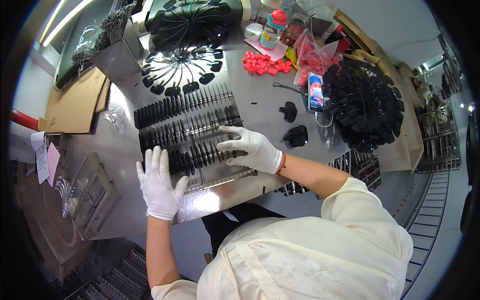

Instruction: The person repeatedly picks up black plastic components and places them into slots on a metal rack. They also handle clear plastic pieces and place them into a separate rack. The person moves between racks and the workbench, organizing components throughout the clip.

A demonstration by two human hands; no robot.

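Observation:
A metal wire rack (220, 181) lies on the steel table, with several rows of flat black rounded pieces (170, 132) standing on edge along it. My left hand (161, 187), in a white glove, rests at the rack's near left corner. Its fingers are stretched out and the thumb is spread, beside the nearest row of pieces. My right hand (255, 150), gloved in white too, reaches over the rack's right side. Its fingers point left and stand apart near the ends of the rows; whether the fingertips touch a piece cannot be made out.
Wire wheels with black pieces (181, 57) stand behind the rack; another black cluster (367, 105) lies right. Two loose black parts (296, 135), a lit phone (315, 92), red plastic parts (262, 63) and a bottle (274, 30) lie around. An unloaded rack frame (95, 185) is left.

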